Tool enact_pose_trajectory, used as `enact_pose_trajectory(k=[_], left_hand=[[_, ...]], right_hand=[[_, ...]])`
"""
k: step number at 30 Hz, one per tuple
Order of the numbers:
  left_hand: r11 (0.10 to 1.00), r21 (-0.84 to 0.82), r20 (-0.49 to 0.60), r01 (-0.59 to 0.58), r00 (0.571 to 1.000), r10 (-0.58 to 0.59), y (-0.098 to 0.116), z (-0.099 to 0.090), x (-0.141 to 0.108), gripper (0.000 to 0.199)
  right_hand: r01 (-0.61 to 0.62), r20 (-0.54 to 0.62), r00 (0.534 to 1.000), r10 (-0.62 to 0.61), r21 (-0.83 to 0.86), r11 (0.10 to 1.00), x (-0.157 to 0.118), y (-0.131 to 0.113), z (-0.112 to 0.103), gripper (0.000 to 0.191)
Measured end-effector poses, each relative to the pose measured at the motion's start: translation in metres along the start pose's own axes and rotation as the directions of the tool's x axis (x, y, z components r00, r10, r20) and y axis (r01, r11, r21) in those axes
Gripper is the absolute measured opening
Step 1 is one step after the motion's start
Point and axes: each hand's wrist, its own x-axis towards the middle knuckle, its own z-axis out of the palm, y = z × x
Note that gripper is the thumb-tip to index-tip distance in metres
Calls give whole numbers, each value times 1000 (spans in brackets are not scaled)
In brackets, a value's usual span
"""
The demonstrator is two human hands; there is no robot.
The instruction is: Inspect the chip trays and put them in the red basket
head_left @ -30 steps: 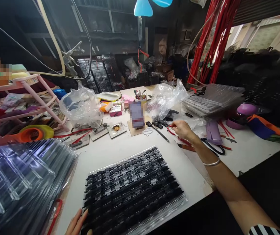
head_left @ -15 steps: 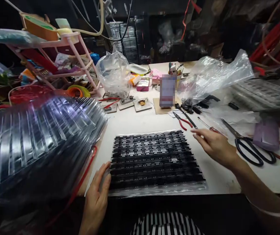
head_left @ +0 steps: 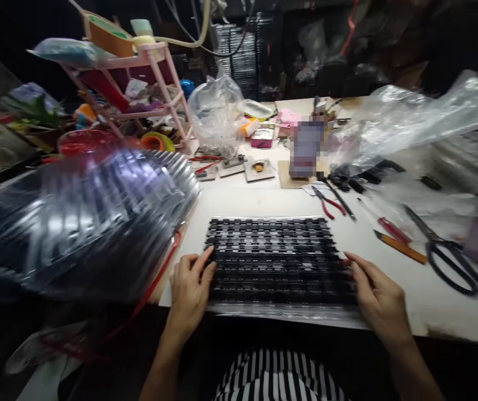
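Note:
A clear plastic tray [head_left: 280, 312] filled with rows of black parts [head_left: 272, 259] lies on the white table in front of me. At its left edge is my left hand [head_left: 192, 284], thumb and forefinger closed on the rim. My right hand [head_left: 374, 287] pinches the right edge in the same way. The tray looks flat on the table, close to the front edge. Motion blurs the picture somewhat.
Stacked clear trays [head_left: 84, 223] fan out at the left, with a red strap [head_left: 161, 275]. Pliers [head_left: 328, 203], a screwdriver [head_left: 393, 228], an orange cutter [head_left: 401, 248] and scissors [head_left: 447, 250] lie at the right. A pink rack [head_left: 174, 92] stands at the back left.
My right hand has come from beside the tools to the tray's right edge. My left hand has moved up along the left edge. The view has turned left.

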Motion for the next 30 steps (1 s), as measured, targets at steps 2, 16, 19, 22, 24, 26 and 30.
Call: enact_pose_trajectory(k=[2, 16, 19, 22, 24, 26, 30], left_hand=[[999, 35, -18, -24, 1000, 25, -3, 2, 5, 55], [961, -182, -12, 210, 976, -216, -6, 0, 0, 60], [959, -202, -15, 200, 978, -207, -5, 0, -3, 58], [965, -199, -31, 171, 983, -180, -5, 0, -5, 58], [955, -226, -25, 191, 979, -202, -6, -1, -7, 56], [928, -297, -13, 226, 971, -240, -8, -4, -10, 55], [822, -470, 20, 322, 934, -355, -10, -9, -19, 54]], right_hand=[[5, 44, 999, -8, 69, 998, 3, 2, -2, 31], [233, 98, 967, -237, 44, 971, -2, -11, -11, 45], [405, 159, 908, -387, -97, 909, -16, -23, -9, 48], [500, 288, 848, -444, -159, 851, -22, -34, -7, 52], [490, 289, 852, -436, -150, 859, -21, -35, -9, 54], [431, 223, 891, -395, -145, 891, -18, -31, -14, 51], [251, 80, 967, -241, -157, 955, -17, -17, -19, 37]])
